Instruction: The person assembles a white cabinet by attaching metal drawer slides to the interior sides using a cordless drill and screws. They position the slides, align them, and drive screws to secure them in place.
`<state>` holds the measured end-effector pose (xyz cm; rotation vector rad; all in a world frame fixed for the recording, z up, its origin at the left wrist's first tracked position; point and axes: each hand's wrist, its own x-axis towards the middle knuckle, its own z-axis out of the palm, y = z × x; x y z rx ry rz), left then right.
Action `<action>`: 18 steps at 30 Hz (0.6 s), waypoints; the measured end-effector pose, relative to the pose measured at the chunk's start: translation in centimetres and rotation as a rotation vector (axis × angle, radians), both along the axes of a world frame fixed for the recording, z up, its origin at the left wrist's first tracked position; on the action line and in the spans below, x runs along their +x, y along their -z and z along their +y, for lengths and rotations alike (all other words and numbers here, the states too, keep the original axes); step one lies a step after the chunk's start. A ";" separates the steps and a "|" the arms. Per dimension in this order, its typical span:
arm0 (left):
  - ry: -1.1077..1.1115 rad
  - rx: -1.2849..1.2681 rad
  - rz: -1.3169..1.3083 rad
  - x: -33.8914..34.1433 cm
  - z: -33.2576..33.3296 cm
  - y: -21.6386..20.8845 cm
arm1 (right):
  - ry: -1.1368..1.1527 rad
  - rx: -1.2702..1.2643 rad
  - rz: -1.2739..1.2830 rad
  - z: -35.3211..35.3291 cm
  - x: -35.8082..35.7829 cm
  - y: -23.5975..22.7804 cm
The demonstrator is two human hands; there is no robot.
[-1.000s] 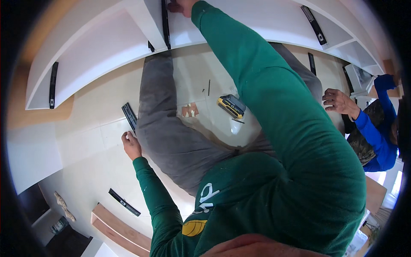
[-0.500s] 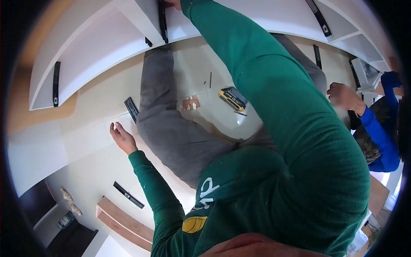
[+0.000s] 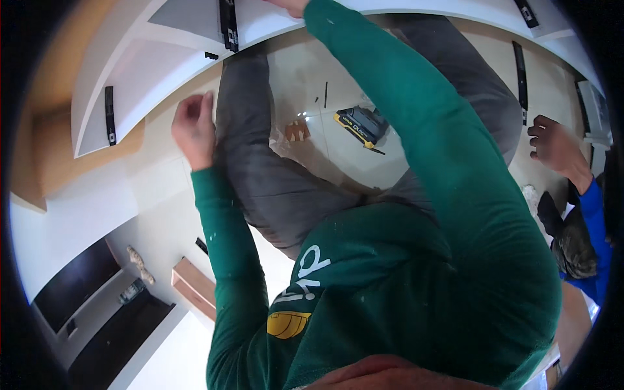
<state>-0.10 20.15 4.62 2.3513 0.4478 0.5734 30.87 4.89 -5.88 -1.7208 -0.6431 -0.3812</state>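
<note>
My left hand is raised beside my left knee, below the white cabinet's front edge. Its fingers are loosely curled, the thumb stands apart, and nothing shows in it. My right arm reaches up and forward to the white cabinet. Only the back part of my right hand shows at the top edge; its fingers are cut off. Left of that hand, a black drawer slide runs along an upright divider of the cabinet. A second black slide sits at the cabinet's left side.
Between my legs, a yellow and black battery pack lies on the tiled floor near a torn brown piece. Another black slide lies to the right. At the right, a co-worker's hand extends from a blue sleeve. A wooden drawer-like piece lies lower left.
My left hand has moved up toward the cabinet, and its fingers have curled. My right hand stays at the top edge. The view has shifted, and the co-worker's hand now appears further right and lower.
</note>
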 end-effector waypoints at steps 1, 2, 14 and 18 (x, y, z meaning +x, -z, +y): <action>0.054 0.113 -0.048 1.2 0.6 1.2 | -0.098 0.276 0.239 -1.5 -2.9 -1.3; 0.033 0.128 0.020 2.5 -1.4 0.7 | -0.091 0.274 0.293 -3.9 -5.4 -2.4; -0.238 0.400 0.261 10.2 -4.9 0.3 | -0.073 0.553 0.487 -21.0 -4.8 -6.1; -0.307 0.518 0.407 11.4 -5.4 0.1 | -0.161 0.621 0.538 -21.5 -5.0 -5.8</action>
